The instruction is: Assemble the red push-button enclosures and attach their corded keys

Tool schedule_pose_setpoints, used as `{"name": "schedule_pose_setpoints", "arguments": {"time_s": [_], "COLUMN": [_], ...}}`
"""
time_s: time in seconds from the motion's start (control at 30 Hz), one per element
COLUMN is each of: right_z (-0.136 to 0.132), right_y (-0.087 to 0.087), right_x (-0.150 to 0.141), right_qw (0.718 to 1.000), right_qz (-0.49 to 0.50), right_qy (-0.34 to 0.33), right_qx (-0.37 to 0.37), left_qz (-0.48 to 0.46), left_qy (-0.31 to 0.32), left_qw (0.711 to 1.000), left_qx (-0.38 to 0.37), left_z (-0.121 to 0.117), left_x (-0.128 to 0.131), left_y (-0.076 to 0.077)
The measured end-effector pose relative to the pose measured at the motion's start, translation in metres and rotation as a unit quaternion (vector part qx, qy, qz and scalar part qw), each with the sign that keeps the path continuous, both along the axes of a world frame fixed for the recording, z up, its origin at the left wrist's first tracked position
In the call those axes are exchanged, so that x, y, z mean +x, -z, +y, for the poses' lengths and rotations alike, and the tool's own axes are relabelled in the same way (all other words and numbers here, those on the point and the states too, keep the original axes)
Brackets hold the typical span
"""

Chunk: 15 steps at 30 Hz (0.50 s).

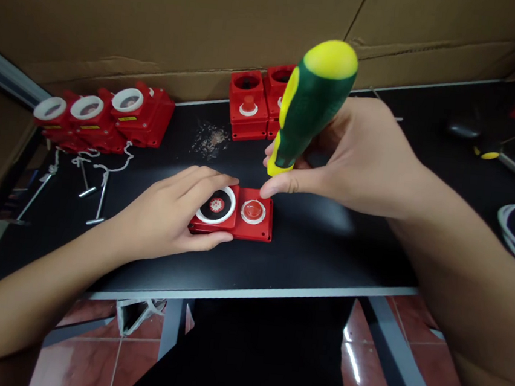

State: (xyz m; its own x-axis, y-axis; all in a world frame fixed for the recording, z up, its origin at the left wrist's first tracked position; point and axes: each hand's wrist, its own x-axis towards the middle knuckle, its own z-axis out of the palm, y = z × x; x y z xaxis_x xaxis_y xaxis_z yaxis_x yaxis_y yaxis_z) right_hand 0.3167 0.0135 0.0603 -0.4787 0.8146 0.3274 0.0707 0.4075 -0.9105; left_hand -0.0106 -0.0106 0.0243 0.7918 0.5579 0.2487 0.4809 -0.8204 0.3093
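A red alarm box lies face up on the black worktop, with a white-rimmed black round part on its left and a red push button on its right. My left hand grips its left end, fingers over the far side and thumb along the near side. In my right hand is a screwdriver with a green and yellow handle, held upright above the box's far right corner. The shaft and tip of the screwdriver are hidden behind the handle and my thumb.
Three red units with white rings stand at the back left, metal T-bars hanging on cords. Two red boxes stand by the cardboard wall, near brown crumbs. A white cable and another yellow-black tool are at right.
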Motion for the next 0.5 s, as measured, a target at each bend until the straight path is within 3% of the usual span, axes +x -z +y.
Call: {"name": "schedule_pose_setpoints", "arguments": {"time_s": [0.17, 0.5], "right_z": [-0.001, 0.001], "right_y": [0.001, -0.021], "right_x": [-0.006, 0.018], "right_qw": [1.0, 0.996], "right_qz": [-0.003, -0.019], "right_qy": [0.023, -0.08], "right_qx": [-0.001, -0.039], "left_qz": [-0.016, 0.004], "left_qy": [0.008, 0.007], "left_qw": [1.0, 1.0], "left_qx": [0.024, 0.013], "left_z": [0.001, 0.002], "left_x": [-0.002, -0.002], "left_y": [0.002, -0.001]}}
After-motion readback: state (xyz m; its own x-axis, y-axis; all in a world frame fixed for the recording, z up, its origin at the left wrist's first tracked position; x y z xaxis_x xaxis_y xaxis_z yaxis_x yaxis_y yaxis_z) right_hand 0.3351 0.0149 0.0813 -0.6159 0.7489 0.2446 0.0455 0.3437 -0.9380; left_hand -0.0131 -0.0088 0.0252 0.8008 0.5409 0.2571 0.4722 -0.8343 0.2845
